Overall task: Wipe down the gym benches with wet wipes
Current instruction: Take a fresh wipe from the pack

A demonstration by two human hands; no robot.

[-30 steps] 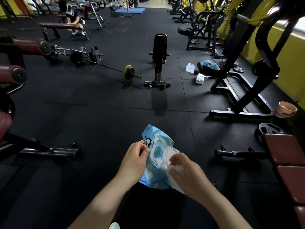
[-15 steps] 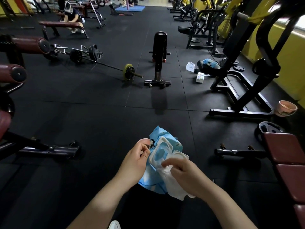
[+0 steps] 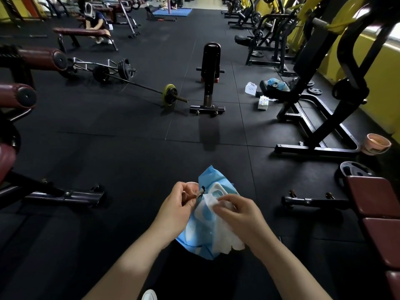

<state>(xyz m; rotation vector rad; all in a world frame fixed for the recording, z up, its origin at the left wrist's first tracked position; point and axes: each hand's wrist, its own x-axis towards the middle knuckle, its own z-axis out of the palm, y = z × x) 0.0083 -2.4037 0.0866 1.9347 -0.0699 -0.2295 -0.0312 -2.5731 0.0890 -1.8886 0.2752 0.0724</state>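
Fingers of the left hand (image 3: pixel 176 210) clamp the crinkled blue plastic wipes pack (image 3: pixel 194 232) steady so the right hand (image 3: pixel 238 215), pinching a white wet wipe (image 3: pixel 225 239), can draw it free.

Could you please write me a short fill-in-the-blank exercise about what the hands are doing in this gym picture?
1. The left hand holds a ____ pack of wipes.
2. The right hand pinches a ____ wipe.
3. The dark red bench stands on the person's ____ side.

Missing words: blue; white; right
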